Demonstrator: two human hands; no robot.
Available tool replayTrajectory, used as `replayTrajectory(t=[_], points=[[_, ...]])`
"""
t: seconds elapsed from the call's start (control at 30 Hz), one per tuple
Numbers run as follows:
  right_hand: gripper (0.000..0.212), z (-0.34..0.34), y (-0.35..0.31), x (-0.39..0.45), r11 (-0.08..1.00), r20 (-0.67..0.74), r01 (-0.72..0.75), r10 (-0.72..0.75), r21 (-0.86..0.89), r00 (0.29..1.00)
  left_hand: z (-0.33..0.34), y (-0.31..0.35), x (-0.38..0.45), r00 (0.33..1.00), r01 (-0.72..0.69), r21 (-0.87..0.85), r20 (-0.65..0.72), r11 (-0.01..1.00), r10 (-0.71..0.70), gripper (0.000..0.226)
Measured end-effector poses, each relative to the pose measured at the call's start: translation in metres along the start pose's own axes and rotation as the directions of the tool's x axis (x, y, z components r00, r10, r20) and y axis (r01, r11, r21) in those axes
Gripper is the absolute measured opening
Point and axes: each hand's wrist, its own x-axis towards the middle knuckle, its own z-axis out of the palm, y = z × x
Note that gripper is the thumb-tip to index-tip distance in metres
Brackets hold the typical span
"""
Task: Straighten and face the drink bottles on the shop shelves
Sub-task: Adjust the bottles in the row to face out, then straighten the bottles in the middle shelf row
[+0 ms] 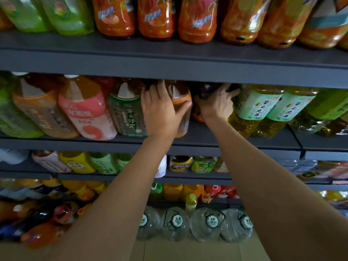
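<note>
On the middle shelf [188, 142] my left hand [160, 110] grips an orange-labelled tea bottle [181, 102], thumb on its front and fingers round its left side. Just to the right, my right hand [216, 104] reaches deeper into the shelf and holds a dark bottle [205, 91] that is mostly hidden in shadow under the shelf above. A dark green-labelled tea bottle [126, 112] stands left of my left hand. Two pale green-labelled yellow tea bottles [258, 106] stand right of my right hand.
A pink-labelled bottle [84, 112] and an orange-labelled one [37, 110] fill the middle shelf's left. Red and orange bottles [156, 17] line the top shelf. Lower shelves hold smaller drinks [180, 163]. Large water jugs [207, 225] stand on the floor.
</note>
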Motion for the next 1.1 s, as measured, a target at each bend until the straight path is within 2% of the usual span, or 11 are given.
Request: replayTrajectory(t=[0.3, 0.73, 0.9, 1.03, 1.1], points=[[0.117, -0.026, 0.016, -0.052, 0.996, 0.045, 0.069, -0.066, -0.059, 0.997, -0.008, 0.004, 0.000, 0.998, 0.027, 0.001, 0.058, 1.000, -0.027, 0.083], [0.118, -0.034, 0.010, -0.056, 0.983, 0.113, 0.053, -0.034, -0.173, 0.993, -0.015, 0.005, 0.001, 0.990, -0.020, 0.015, 0.142, 1.000, 0.018, 0.085], [0.120, -0.034, 0.010, -0.056, 0.972, 0.133, 0.057, -0.027, -0.227, 0.991, -0.021, 0.002, -0.006, 0.984, -0.008, -0.099, 0.175, 0.995, 0.026, 0.085], [0.119, -0.039, 0.014, -0.053, 0.939, 0.180, 0.105, -0.047, -0.327, 0.983, -0.026, -0.014, -0.020, 0.972, -0.085, -0.103, 0.210, 0.991, 0.105, 0.078], [0.117, -0.042, 0.015, -0.052, 0.921, 0.202, 0.130, -0.057, -0.368, 0.978, -0.027, -0.016, -0.026, 0.973, -0.070, -0.127, 0.210, 0.989, 0.096, 0.077]])
